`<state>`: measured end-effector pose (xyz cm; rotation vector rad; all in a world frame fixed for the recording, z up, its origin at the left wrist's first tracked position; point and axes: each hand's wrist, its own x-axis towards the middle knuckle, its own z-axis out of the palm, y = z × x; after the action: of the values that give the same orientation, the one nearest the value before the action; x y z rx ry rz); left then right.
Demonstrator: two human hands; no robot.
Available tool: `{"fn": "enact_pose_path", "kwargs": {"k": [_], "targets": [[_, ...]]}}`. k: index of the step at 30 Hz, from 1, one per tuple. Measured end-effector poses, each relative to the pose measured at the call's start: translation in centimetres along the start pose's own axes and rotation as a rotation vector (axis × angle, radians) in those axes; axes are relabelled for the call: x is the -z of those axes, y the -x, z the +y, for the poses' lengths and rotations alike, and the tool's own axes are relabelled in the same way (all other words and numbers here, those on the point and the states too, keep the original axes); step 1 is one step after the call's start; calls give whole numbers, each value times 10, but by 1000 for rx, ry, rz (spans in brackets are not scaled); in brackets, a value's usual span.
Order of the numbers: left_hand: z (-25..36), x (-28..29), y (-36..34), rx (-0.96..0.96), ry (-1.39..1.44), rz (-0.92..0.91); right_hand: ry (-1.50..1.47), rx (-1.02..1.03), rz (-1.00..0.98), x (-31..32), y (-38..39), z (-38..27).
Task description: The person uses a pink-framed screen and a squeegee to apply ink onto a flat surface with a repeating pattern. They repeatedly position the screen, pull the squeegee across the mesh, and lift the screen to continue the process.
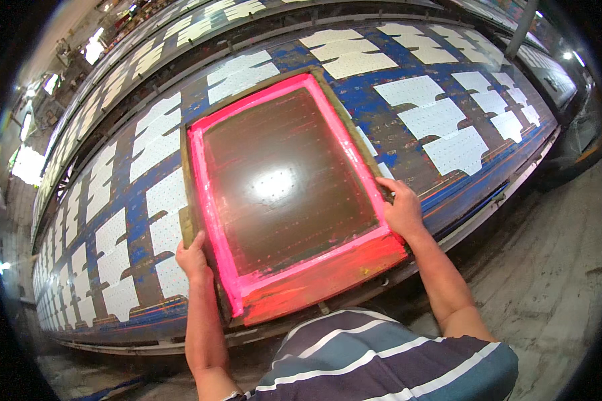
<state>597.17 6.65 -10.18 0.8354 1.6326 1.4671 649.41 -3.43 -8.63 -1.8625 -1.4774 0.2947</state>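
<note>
A large rectangular printing screen (291, 167) with a bright pink border and a dark, glossy centre lies tilted in the middle of the view, over the long table. My left hand (194, 257) grips its left side near the lower corner, thumb up along the frame. My right hand (400, 207) is wrapped round its right side, a little higher. The wide lower band of the frame is streaked red. White cut pieces (421, 120) printed with small dots lie in rows around the screen, some hidden under it.
The long printing table (438, 207) has a blue-stained top and a rail along its near edge. A similar table (144, 63) with pale pieces runs behind it. A metal post (520, 30) stands at upper right. A grey floor (535, 301) shows at lower right.
</note>
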Motion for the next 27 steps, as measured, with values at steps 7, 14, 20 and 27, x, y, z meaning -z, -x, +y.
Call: {"fn": "enact_pose_path", "kwargs": {"k": [7,14,20,27], "targets": [[-20,-86,58,-22,-54,29,-56,-79,-10,44,-23,96],[-23,-116,75,-76,-90,61,-150,-123,-52,62,-32,126],[-22,-119,80,-36,-230,77,106,106,-95,74,-17,105],[-28,-119,77,-27,-289,99,-82,589,-533,89,57,25]]}}
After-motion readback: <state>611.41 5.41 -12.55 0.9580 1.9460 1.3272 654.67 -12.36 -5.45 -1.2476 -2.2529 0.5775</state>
